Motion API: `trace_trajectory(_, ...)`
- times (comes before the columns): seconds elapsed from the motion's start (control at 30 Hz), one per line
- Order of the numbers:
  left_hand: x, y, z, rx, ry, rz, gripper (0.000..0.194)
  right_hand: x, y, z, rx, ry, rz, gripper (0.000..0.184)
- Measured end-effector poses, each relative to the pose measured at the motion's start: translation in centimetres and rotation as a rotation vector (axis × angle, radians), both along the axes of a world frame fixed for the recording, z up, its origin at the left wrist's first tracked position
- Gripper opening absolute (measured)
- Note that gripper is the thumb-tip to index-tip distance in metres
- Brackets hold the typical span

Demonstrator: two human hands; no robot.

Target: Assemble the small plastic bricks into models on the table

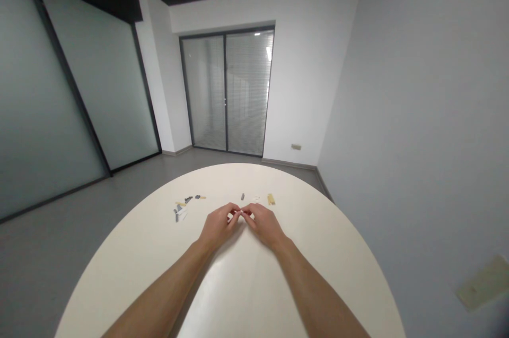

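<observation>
My left hand and my right hand meet at their fingertips over the middle of a round cream table. Both hands pinch together on a tiny light piece that is too small to name. Just beyond the fingers lie a small grey piece, a white piece and a tan piece. To the left sits a cluster of small grey, white and tan parts.
The table's far edge curves off toward a grey floor. A glass partition runs along the left, a blinded glass door stands at the back, and a plain wall is close on the right.
</observation>
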State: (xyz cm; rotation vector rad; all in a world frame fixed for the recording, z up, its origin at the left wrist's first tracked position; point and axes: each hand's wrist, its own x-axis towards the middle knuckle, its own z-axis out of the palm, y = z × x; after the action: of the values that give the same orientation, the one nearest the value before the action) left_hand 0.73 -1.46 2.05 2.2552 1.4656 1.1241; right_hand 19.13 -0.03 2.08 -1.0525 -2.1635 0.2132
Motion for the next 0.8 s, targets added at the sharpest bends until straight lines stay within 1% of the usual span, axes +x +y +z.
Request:
trace_trajectory(0.2,0.03,0.08,-0.15,0.008,-0.006,0.008,0.021,0.02,0.12,-0.23,0.007,-0.001,0.008,0.017)
trace_trajectory(0.6,0.03,-0.03,-0.05,0.010,-0.029,-0.020,0.021,0.04,0.08,-0.22,0.014,0.006,0.002,0.015)
trace_trajectory(0.8,-0.03,0.39,-0.38,-0.009,-0.060,-0.038,0.019,0.10,0.13,-0.32,0.027,0.010,-0.006,0.015)
